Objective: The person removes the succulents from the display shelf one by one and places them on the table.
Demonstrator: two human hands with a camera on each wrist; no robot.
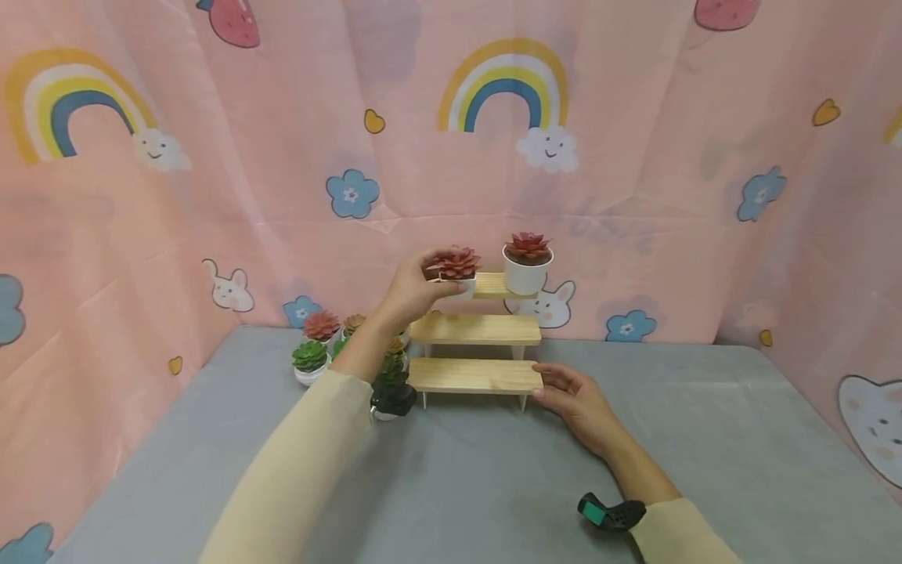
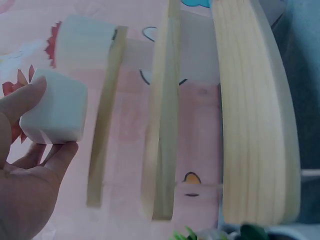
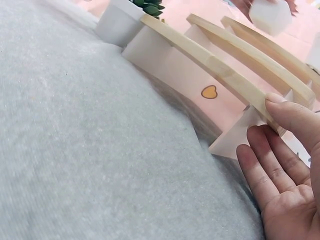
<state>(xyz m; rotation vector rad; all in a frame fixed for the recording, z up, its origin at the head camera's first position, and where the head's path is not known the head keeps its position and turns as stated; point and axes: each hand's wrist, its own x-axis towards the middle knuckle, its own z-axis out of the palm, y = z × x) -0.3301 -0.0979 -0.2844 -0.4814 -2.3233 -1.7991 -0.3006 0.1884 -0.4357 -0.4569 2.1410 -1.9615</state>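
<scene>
My left hand (image 1: 416, 294) pinches a red potted succulent (image 1: 459, 264) by its white pot (image 2: 55, 107), thumb on one side and fingers on the other. In the left wrist view the pot is just above the top board (image 2: 107, 120), with a gap between them. A second red succulent in a round white pot (image 1: 526, 274) stands at the right end of that board. Below, my right hand (image 1: 576, 407) grips the right end of the lowest board (image 1: 475, 376) of the three-step wooden stand, thumb at its edge (image 3: 274, 107) and fingers underneath.
Several potted succulents, among them a green one (image 1: 310, 358) and a red one (image 1: 321, 326), stand left of the stand, partly behind my left forearm. The grey tabletop (image 1: 486, 486) meets a pink printed curtain (image 1: 634, 235) behind the stand.
</scene>
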